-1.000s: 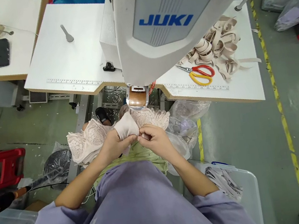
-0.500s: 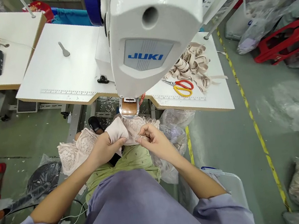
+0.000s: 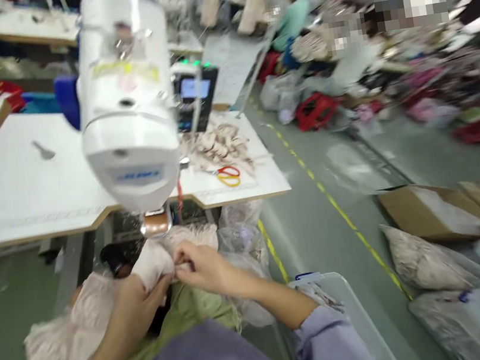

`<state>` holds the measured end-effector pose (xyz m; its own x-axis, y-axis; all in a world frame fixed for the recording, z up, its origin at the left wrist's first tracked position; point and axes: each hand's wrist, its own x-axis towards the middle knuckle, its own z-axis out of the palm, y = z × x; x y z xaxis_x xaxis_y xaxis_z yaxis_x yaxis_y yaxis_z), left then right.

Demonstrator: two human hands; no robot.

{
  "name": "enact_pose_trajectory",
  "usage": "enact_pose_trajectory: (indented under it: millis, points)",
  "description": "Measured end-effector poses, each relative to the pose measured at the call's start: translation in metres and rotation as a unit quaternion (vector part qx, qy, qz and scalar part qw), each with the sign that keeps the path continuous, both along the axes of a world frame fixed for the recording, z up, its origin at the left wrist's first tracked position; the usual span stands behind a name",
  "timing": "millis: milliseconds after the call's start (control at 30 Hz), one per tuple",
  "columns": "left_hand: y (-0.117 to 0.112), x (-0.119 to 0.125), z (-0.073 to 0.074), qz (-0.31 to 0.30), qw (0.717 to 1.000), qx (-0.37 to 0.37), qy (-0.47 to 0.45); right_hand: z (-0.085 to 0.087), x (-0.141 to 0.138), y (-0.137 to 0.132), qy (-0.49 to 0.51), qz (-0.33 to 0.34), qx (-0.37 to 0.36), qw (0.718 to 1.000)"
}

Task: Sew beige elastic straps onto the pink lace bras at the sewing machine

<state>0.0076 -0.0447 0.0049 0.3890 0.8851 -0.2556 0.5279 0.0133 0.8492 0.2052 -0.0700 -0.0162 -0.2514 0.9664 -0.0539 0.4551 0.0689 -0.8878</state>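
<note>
A pale pink lace bra (image 3: 93, 313) lies across my lap, blurred by motion, its lace cups spread to the left. My left hand (image 3: 136, 304) is closed on a smooth, folded part of it, thumb on top. Close beside it, my right hand (image 3: 203, 269) pinches at the bra's edge with thumb and fingertips together; fine detail between them is smeared. Both hands are just below the sewing machine (image 3: 134, 153), whose brown and metal lower end (image 3: 156, 222) hangs over the fabric. Green cloth (image 3: 175, 322) lies under the bra.
On the white table (image 3: 32, 181) are red-and-yellow scissors (image 3: 229, 175), a heap of beige strips (image 3: 223, 143) and a small grey tool (image 3: 44, 150). A clear plastic bin (image 3: 352, 301) stands at my right. Bags and a cardboard box (image 3: 425, 212) sit farther right; a person in green (image 3: 292, 19) is behind.
My view has swung up and to the right, showing more of the room. My hands have come closer together, still on the bra.
</note>
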Motion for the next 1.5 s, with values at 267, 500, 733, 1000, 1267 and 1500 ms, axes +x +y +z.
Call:
enact_pose_trajectory:
  millis: [267,500,733,1000,1267,1500]
  points:
    - [0.018,0.005,0.007,-0.047,0.998,0.025,-0.013,-0.009,0.015,0.022,0.074,0.025,-0.078,0.994]
    - [0.017,0.002,-0.002,-0.014,0.993,-0.097,-0.071,-0.014,0.010,0.010,0.192,-0.019,-0.190,0.963]
    - [0.013,0.001,-0.009,0.012,0.958,-0.188,-0.215,-0.005,0.005,0.006,0.226,-0.039,-0.247,0.941]
    - [0.010,0.013,-0.014,0.062,0.949,-0.159,-0.266,-0.001,0.001,0.006,0.110,-0.059,-0.132,0.983]
    - [0.004,-0.010,-0.013,0.089,0.962,-0.137,-0.219,0.016,0.016,0.023,0.082,-0.031,-0.113,0.990]
    - [-0.021,-0.010,-0.043,0.067,0.895,-0.104,-0.428,0.050,0.021,0.063,0.197,0.090,-0.245,0.945]
